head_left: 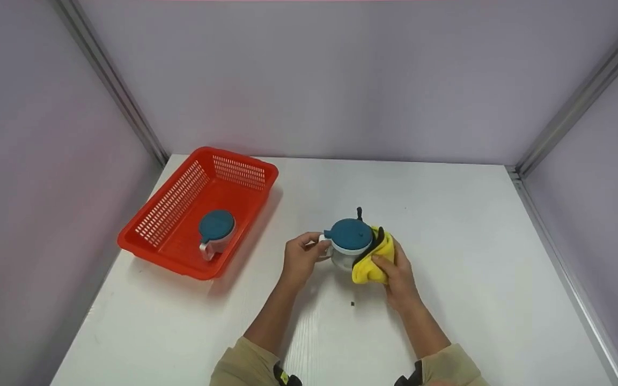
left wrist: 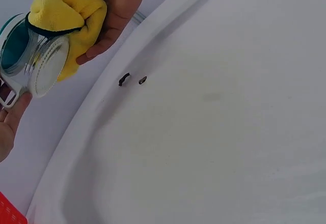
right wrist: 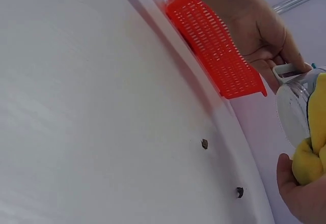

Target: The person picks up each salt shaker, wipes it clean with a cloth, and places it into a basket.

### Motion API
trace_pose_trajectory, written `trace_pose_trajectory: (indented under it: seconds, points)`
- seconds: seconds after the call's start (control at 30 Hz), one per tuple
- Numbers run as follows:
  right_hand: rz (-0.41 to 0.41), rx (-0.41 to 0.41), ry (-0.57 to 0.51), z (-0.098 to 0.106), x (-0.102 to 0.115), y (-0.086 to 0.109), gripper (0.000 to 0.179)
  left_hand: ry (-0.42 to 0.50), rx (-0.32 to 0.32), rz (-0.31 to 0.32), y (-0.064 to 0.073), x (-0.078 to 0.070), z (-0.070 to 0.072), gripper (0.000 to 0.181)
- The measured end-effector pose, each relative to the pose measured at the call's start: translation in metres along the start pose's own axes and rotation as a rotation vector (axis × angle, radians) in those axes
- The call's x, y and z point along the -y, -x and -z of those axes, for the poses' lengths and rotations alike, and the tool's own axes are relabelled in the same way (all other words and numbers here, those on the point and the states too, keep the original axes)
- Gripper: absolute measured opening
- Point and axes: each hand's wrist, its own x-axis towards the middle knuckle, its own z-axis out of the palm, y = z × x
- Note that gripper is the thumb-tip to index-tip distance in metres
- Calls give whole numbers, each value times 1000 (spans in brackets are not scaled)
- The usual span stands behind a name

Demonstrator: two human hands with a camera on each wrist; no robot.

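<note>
A clear jar with a blue-green lid [head_left: 351,234] and a white handle is held up off the table. My left hand [head_left: 300,259] pinches its handle [left wrist: 12,94] between thumb and fingers. With my right hand [head_left: 401,274] I press a folded yellow cloth [head_left: 369,268] with dark edging against the jar's right side. The jar's round base [right wrist: 293,113] shows in the right wrist view. A second lidded jar [head_left: 216,230], also with a handle, lies in the red basket [head_left: 180,269] at the left.
Two small dark bits lie on the white table: one bit [head_left: 352,304] in front of the jar, and another bit [left wrist: 124,79] seen in the left wrist view. Pale panels [head_left: 309,80] enclose the table at the back and sides.
</note>
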Motion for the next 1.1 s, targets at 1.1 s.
trace_pose_trajectory:
  seconds: [1.1]
  points:
    - [379, 62, 991, -35, 51, 12, 65, -197, 8, -189, 11, 9, -3, 13]
